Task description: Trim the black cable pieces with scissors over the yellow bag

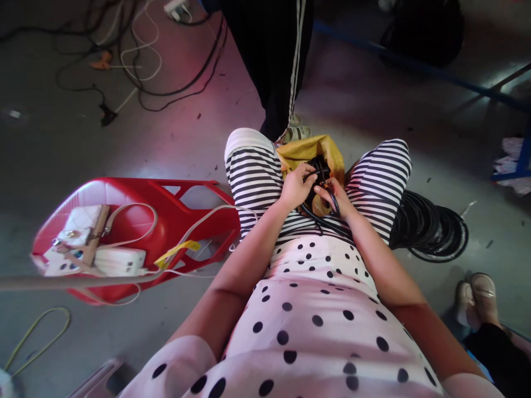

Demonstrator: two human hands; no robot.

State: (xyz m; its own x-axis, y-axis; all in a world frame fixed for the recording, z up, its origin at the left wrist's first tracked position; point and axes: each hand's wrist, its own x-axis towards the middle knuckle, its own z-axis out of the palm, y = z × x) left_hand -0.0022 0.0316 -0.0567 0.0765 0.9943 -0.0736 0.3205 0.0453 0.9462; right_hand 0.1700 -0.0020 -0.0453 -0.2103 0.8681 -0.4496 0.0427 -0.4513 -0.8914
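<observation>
Between my knees stands a yellow sack (301,148), its mouth spread wide, with black cables inside. Over that mouth my left hand (297,185) is closed, fingertips pinching a black corrugated tube (326,223). My right hand (337,196) is closed on a looped stretch of black tube just to the right, its thumb pointing at the left hand. From the hands the tube runs down across my lap. A small orange bit shows near the right fingers; what it is, I cannot tell. The fingertips are partly hidden among the dark cables.
A red plastic chair (166,213) at left carries a white bag (81,218) and a white power bank (120,261). Coiled black tubing (431,226) lies by my right knee. One person in black trousers (274,55) stands ahead; another's shoes (477,296) show at right. Cables (191,91) trail over the floor.
</observation>
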